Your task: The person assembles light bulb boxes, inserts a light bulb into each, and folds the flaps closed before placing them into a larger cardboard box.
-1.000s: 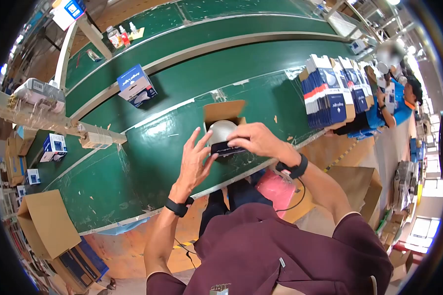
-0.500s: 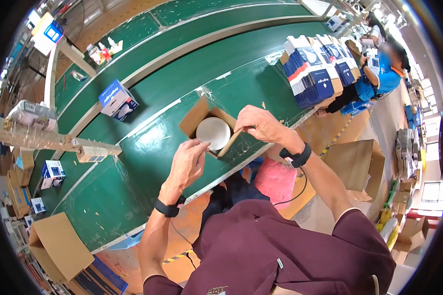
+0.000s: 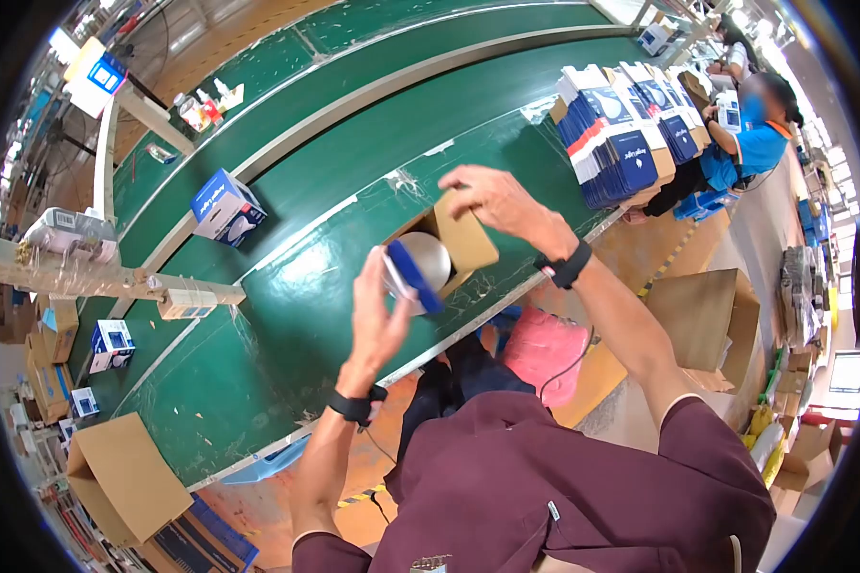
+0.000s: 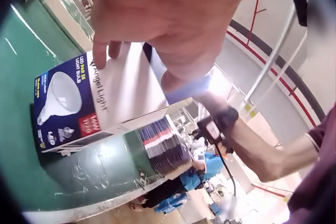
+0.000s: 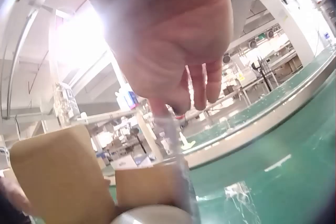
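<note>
An open carton (image 3: 469, 236) with a round, pale-faced light bulb (image 3: 428, 260) inside stands tilted on the green bench, a blue flap (image 3: 414, 277) raised on its left side. My left hand (image 3: 380, 315) holds that side of the carton, thumb by the blue flap. In the left wrist view, its fingers lie on the white panel of the printed carton (image 4: 122, 92), which pictures a bulb. Over the brown flap at the far right is my right hand (image 3: 502, 201), its fingers loosely extended and the fingertips at the flap's upper edge. In the right wrist view, brown flaps (image 5: 60, 174) stand up below the hand.
Stacks of flat printed cartons (image 3: 607, 143) stand at the bench's right, near a person in blue (image 3: 760, 143). A closed blue-and-white box (image 3: 227, 207) sits at the back left. A post with a crossbar (image 3: 153, 286) reaches over the left side.
The carton has turned, and its blue flap now stands across the left side of the bulb. My right hand has moved up and away from the near side; my left fingers now lie along the carton.
</note>
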`<control>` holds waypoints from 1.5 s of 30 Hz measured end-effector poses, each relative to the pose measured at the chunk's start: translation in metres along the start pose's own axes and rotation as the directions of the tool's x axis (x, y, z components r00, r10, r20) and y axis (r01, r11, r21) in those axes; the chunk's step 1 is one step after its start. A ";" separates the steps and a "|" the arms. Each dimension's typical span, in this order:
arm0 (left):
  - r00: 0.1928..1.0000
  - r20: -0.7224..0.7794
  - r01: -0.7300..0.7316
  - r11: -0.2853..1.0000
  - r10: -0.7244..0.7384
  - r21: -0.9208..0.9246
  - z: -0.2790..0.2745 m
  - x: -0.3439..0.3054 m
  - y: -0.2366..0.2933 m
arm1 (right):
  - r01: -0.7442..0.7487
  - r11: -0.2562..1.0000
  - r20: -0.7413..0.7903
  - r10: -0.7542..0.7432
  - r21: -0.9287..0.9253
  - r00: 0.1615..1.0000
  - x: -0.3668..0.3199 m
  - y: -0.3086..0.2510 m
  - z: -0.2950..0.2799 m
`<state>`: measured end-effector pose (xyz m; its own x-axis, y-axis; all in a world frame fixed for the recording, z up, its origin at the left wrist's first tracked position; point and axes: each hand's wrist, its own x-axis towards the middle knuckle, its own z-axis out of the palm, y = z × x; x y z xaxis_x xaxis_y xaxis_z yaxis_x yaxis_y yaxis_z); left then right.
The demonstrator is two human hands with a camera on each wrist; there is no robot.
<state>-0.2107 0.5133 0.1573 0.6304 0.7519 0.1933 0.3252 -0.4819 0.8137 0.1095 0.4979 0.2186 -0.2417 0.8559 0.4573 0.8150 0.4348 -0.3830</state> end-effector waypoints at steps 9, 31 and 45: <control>0.993 -0.039 -0.104 0.986 0.110 0.128 -0.009 0.023 -0.004 | -0.492 0.817 0.236 0.436 0.301 0.869 -0.032 -0.111 -0.002; 0.576 0.817 0.215 0.960 0.021 -0.177 -0.028 0.111 0.054 | -0.327 0.930 0.198 0.294 0.169 0.935 -0.111 -0.069 0.028; 0.280 0.960 0.567 0.811 -0.026 -0.144 0.043 0.108 0.020 | -0.255 0.967 -0.082 0.254 -0.008 0.964 -0.139 -0.091 0.049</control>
<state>-0.1056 0.5656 0.1704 0.8447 -0.2087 -0.4929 0.5199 0.1008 0.8483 0.0435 0.3528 0.1503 0.0169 0.9124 0.4089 0.8537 0.1997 -0.4810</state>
